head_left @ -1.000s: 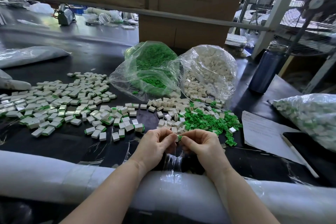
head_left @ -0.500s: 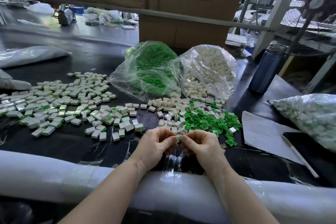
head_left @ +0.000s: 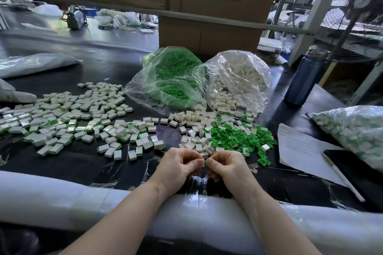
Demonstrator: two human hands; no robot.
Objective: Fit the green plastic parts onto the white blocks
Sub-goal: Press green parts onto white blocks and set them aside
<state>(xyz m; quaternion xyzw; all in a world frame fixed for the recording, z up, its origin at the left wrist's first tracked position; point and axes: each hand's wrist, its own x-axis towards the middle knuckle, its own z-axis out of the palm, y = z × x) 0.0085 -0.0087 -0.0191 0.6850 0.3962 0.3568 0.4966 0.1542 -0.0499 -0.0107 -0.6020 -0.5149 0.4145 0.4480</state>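
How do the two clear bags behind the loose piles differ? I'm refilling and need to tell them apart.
The left bag holds green plastic parts; the right bag holds white blocks. A few green parts lie loose at the left bag's mouth, while white blocks spill out of the right bag's mouth in a wide heap. Both are clear plastic, lie side by side on the dark table, and open toward the person.

Two bags [head_left: 238, 80] lie behind the loose parts [head_left: 234, 136], finished blocks [head_left: 68, 116] left, paper [head_left: 300, 149] right
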